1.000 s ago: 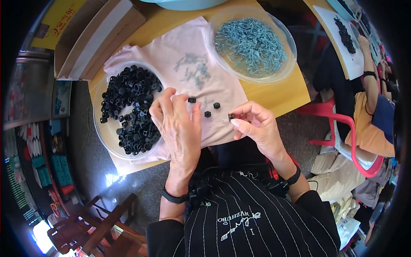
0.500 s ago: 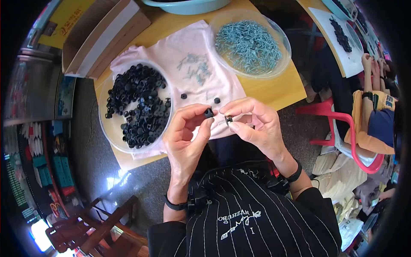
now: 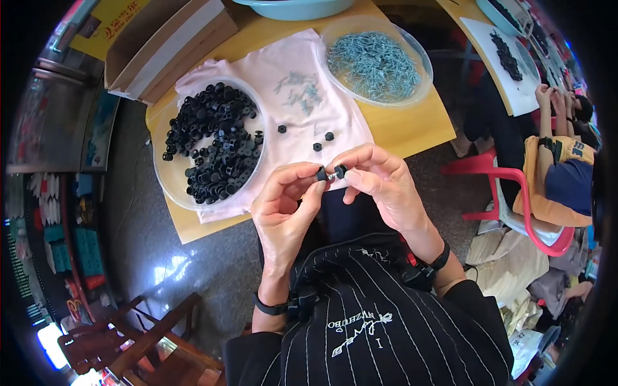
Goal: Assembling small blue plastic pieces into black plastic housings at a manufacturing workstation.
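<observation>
My left hand (image 3: pixel 286 206) pinches a small black plastic cap (image 3: pixel 322 173) between thumb and fingertips. Facing it, my right hand (image 3: pixel 383 186) grips another black plastic piece (image 3: pixel 340 171). A short silvery screw (image 3: pixel 331 176) bridges the gap between the two pieces; my fingers partly hide where it enters each. Just beyond my hands, three loose black pieces lie on the pink cloth (image 3: pixel 293 61), one of them a hexagonal piece (image 3: pixel 317 147). Farther back on the cloth is a scatter of screws (image 3: pixel 300 92).
A clear round tub of black plastic parts (image 3: pixel 261 154) stands left, a clear tub of screws (image 3: pixel 428 71) back right. Behind are an open cardboard box (image 3: pixel 167 51) and a pale blue basin (image 3: pixel 296 9). A red chair (image 3: pixel 528 193) and another person's arm (image 3: pixel 546 119) are at right.
The two held pieces have come closer together, and the screw now spans between them. A third loose black piece shows on the cloth near my fingers. The whole view has shifted slightly.
</observation>
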`<move>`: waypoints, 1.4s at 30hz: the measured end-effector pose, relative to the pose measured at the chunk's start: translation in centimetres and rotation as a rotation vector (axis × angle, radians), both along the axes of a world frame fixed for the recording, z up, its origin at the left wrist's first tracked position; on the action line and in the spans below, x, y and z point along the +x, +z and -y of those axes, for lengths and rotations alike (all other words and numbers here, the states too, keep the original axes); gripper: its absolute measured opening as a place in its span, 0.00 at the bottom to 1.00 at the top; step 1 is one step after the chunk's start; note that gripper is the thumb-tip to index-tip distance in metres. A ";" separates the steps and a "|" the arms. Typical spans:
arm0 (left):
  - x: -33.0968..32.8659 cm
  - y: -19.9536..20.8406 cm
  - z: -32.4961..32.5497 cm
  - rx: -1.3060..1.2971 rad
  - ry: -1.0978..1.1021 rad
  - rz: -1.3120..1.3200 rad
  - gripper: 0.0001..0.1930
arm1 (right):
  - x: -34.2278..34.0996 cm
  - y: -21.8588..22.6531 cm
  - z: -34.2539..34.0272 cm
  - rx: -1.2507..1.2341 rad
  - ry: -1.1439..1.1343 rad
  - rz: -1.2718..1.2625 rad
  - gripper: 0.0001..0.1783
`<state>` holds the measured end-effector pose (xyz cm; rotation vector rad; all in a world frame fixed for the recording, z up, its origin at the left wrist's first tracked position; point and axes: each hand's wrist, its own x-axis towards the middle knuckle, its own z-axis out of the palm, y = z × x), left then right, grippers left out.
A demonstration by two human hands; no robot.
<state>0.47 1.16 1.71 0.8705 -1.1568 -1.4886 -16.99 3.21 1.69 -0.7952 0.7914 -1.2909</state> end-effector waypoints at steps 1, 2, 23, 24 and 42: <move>0.0 0.1 -0.1 -0.002 -0.006 -0.006 0.12 | -0.1 0.0 -0.1 0.030 -0.015 0.022 0.11; 0.0 0.5 -0.3 0.014 -0.007 -0.011 0.12 | -0.3 0.1 -0.1 0.029 -0.020 0.016 0.11; -0.2 -0.8 0.3 0.136 -0.080 -0.386 0.10 | 0.2 4.8 -0.1 -0.275 -0.087 -0.550 0.08; -0.1 -0.6 0.3 0.130 -0.080 -0.377 0.10 | 0.2 4.9 0.0 -0.279 -0.096 -0.583 0.08; -0.4 -0.7 0.5 0.056 -0.057 -0.282 0.12 | 0.6 3.8 -0.1 -0.376 -0.232 -0.847 0.09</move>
